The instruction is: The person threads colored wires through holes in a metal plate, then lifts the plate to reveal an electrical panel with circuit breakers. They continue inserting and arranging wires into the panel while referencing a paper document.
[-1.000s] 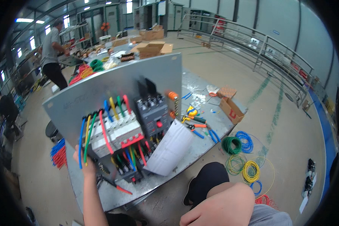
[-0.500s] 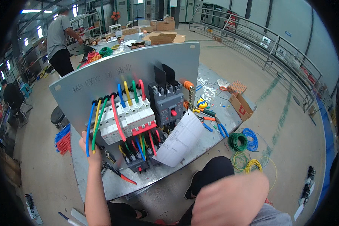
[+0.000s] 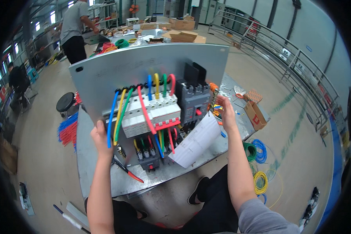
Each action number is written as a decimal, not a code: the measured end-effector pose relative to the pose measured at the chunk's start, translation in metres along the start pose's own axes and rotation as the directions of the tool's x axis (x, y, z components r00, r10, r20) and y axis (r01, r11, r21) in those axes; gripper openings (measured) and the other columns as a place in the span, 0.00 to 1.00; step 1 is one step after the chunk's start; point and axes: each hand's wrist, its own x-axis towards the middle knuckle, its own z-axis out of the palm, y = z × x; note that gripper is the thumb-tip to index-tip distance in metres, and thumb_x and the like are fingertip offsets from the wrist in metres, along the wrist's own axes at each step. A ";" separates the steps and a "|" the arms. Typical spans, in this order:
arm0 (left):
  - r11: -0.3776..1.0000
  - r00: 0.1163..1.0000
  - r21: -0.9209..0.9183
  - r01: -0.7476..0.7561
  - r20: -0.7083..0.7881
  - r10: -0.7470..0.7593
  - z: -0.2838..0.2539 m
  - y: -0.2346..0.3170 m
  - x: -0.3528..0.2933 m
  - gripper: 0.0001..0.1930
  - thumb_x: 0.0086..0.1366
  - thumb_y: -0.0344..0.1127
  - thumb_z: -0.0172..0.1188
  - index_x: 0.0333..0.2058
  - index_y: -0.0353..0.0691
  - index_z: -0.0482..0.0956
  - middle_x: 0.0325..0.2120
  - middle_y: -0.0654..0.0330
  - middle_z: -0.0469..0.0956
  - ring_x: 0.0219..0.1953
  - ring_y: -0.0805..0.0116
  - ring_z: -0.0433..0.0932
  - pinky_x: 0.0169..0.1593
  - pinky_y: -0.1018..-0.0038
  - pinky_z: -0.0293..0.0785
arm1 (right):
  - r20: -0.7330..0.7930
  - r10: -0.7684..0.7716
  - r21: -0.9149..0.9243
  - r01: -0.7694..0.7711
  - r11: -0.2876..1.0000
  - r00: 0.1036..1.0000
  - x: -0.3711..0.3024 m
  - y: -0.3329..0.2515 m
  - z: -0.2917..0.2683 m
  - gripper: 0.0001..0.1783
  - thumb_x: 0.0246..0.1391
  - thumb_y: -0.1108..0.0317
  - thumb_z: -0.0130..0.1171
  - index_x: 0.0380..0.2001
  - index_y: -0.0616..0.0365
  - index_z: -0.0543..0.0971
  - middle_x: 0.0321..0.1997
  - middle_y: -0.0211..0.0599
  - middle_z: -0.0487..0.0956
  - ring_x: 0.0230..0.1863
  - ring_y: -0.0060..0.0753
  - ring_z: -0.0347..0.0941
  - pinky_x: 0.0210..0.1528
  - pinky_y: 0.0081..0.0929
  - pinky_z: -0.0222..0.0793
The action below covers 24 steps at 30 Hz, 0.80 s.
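Note:
A grey metal mounting plate (image 3: 117, 70) stands tilted before me on the workbench, carrying a row of white circuit breakers (image 3: 152, 113) with blue, yellow, green and red wires. Beside these sits a dark grey moulded-case breaker (image 3: 195, 103) with a red switch. Smaller dark breakers (image 3: 148, 154) are lower down. My left hand (image 3: 100, 136) is closed on the plate's left edge, next to the hanging blue wire. By its right edge, close to the orange-wrapped metal strip (image 3: 213, 91), is my right hand (image 3: 226, 111), fingers apart and curved. A white paper sheet (image 3: 197, 140) hangs in front.
Red-handled pliers (image 3: 130, 173) lie on the metal workbench (image 3: 93, 167). An open cardboard box (image 3: 255, 119) stands at its right end. Wire coils (image 3: 260, 182) lie on the floor right, a round stool (image 3: 66, 102) at left. Another person (image 3: 73, 31) stands at the far left.
My right hand has gone from a blur near my lap up to the plate's right edge. The plate with its breakers appears further right in view; my left hand stays on its edge.

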 end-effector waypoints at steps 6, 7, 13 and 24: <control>0.994 0.995 -0.070 0.083 0.056 -0.079 -0.002 0.010 0.000 0.34 0.79 0.61 0.50 0.23 0.34 0.68 0.19 0.67 0.65 0.26 0.74 0.62 0.29 0.65 0.58 | 0.110 0.152 0.427 -0.185 0.885 0.982 0.004 0.009 0.010 0.29 0.74 0.36 0.51 0.42 0.49 0.85 0.41 0.28 0.85 0.48 0.31 0.80 0.53 0.33 0.72; 0.988 0.993 -0.098 0.117 0.043 -0.113 -0.007 0.006 0.002 0.35 0.79 0.62 0.51 0.23 0.34 0.68 0.19 0.67 0.65 0.26 0.74 0.62 0.29 0.65 0.58 | 0.124 0.153 0.420 -0.191 0.887 0.980 0.004 0.007 0.022 0.28 0.75 0.37 0.50 0.41 0.49 0.85 0.40 0.28 0.85 0.47 0.31 0.80 0.54 0.33 0.73; 0.968 0.988 -0.205 0.144 0.086 -0.128 -0.007 0.007 0.001 0.37 0.77 0.67 0.52 0.21 0.36 0.68 0.18 0.69 0.65 0.25 0.77 0.62 0.29 0.69 0.59 | 0.036 0.013 0.269 -0.023 0.963 0.999 0.044 0.055 0.003 0.30 0.78 0.44 0.47 0.67 0.57 0.74 0.63 0.33 0.82 0.66 0.32 0.75 0.70 0.31 0.65; 0.807 0.934 -0.477 0.348 0.255 -0.252 -0.020 0.002 -0.015 0.32 0.79 0.61 0.53 0.27 0.37 0.77 0.26 0.72 0.76 0.31 0.82 0.70 0.35 0.75 0.68 | -0.318 0.289 0.237 -0.219 0.946 0.903 0.066 0.120 -0.028 0.32 0.68 0.31 0.49 0.52 0.45 0.82 0.44 0.31 0.84 0.43 0.38 0.80 0.50 0.40 0.77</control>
